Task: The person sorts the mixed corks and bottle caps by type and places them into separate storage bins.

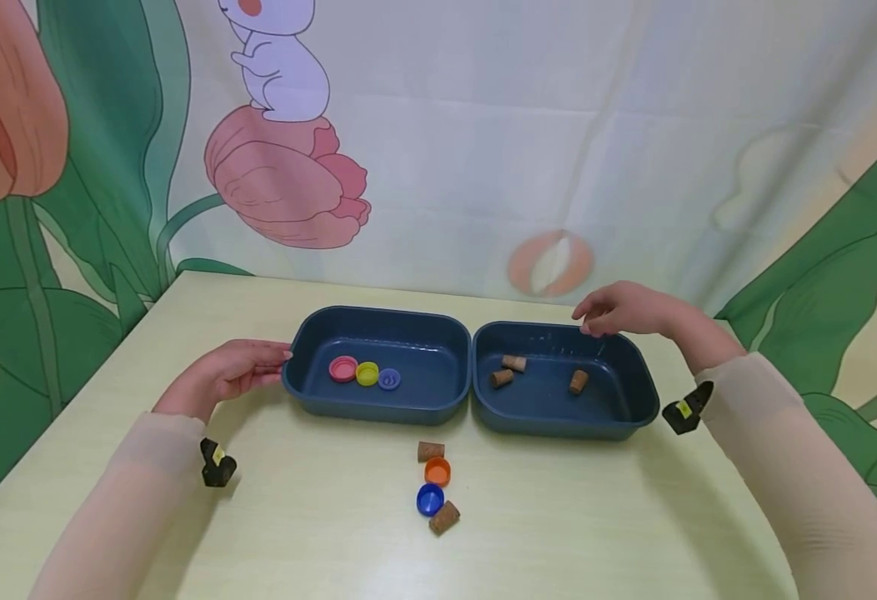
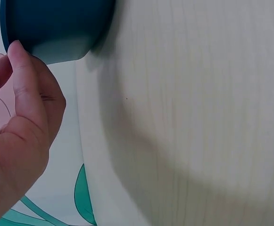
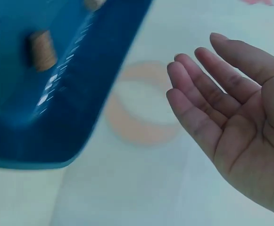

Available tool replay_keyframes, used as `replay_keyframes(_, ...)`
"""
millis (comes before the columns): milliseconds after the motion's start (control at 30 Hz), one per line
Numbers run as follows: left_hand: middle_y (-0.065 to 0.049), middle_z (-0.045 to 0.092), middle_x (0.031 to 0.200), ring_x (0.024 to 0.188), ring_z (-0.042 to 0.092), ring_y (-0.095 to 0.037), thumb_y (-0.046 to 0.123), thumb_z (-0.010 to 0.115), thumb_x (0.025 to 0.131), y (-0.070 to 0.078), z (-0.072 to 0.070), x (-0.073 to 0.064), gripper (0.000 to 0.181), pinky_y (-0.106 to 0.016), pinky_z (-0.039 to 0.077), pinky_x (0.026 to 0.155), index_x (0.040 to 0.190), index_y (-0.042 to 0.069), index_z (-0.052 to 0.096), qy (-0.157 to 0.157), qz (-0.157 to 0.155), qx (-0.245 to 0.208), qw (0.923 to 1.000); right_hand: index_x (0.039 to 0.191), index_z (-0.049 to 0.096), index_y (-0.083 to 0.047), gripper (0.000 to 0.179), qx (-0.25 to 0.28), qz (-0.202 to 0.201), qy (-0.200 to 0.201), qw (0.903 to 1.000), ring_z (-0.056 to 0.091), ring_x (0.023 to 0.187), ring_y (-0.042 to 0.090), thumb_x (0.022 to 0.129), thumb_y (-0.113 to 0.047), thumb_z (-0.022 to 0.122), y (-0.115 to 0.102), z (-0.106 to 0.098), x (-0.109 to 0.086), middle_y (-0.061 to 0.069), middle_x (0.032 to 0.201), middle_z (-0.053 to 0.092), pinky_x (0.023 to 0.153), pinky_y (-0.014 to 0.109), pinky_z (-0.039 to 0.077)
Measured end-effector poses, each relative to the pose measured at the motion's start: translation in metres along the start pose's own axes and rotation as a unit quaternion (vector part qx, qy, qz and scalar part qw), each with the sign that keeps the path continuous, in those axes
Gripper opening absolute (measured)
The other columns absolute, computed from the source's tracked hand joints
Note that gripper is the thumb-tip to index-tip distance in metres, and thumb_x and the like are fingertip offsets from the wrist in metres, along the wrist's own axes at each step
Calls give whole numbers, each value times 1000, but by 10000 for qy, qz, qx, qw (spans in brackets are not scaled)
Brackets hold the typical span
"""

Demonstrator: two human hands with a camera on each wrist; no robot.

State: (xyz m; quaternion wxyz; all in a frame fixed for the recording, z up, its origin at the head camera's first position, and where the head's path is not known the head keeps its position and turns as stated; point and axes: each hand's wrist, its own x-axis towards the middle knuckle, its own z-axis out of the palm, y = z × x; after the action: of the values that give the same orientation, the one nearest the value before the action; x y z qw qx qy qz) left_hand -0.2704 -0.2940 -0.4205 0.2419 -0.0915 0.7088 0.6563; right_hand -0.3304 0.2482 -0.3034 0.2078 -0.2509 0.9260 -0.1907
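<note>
My left hand [image 1: 239, 369] is at the left end of a dark blue bin [image 1: 378, 414], pinching its rim with the fingertips. In the left wrist view, one fingertip lies on the outer wall of that bin [image 2: 61, 28]. A pink cap [image 1: 343, 369], a yellow cap [image 1: 367, 373] and a purple cap [image 1: 389, 379] lie in it. Over the back right rim of a second blue bin [image 1: 558, 427], my right hand [image 1: 629, 310] hovers with loosely bent fingers and nothing in them. Three corks, one a brown cork [image 1: 578, 382], lie inside this bin.
In front of the bins, on the pale table [image 1: 318, 517], lie a cork [image 1: 431, 452], an orange cap [image 1: 437, 472], a dark blue cap [image 1: 430, 499] and another cork [image 1: 444, 517]. A printed curtain [image 1: 438, 167] hangs behind the table. The two bins stand side by side.
</note>
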Motion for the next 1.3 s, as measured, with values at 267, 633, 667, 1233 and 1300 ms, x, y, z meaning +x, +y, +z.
replay_keyframes(267, 12, 76, 87, 80, 74, -1, 13, 51, 107, -2, -2, 1, 63, -17, 62, 80, 158, -11, 23, -34, 38, -43, 10000, 130, 65, 1, 33, 217, -366, 594, 9973, 71, 104, 26, 103, -18, 61, -29, 9, -29, 19, 122, 73, 91, 45, 59)
replay_keyframes(633, 11, 76, 86, 80, 75, -2, 15, 53, 107, 1, -4, -1, 64, -19, 62, 82, 159, -8, 23, 46, -109, -123, 9999, 125, 69, -2, 27, 704, -899, 542, 9920, 68, 94, 11, 102, -15, 62, -56, 41, -47, 12, 117, 75, 81, 26, 57)
replay_keyframes(667, 11, 76, 86, 80, 75, -2, 15, 53, 107, 1, -3, -1, 64, -19, 62, 82, 159, -8, 24, 56, -119, -108, 9999, 124, 69, -2, 26, 777, -966, 514, 9909, 68, 92, 10, 102, -14, 62, -58, 45, -48, 12, 115, 75, 79, 25, 58)
replay_keyframes(1233, 11, 76, 85, 79, 74, -1, 13, 52, 106, 6, 1, -3, 62, -18, 62, 82, 157, -10, 25, 35, -114, -45, 9999, 118, 69, 4, 25, 2034, -1485, -681, 9654, 65, 91, 3, 96, -7, 68, -63, 132, -37, 23, 110, 72, 84, 14, 58)
replay_keyframes(1300, 11, 76, 85, 79, 74, -1, 13, 53, 106, 6, 0, -3, 63, -18, 62, 82, 157, -10, 25, 29, -112, -82, 9999, 120, 68, 5, 27, 2106, -1493, -893, 9620, 65, 93, 1, 95, -5, 69, -65, 141, -33, 26, 112, 70, 85, 13, 57)
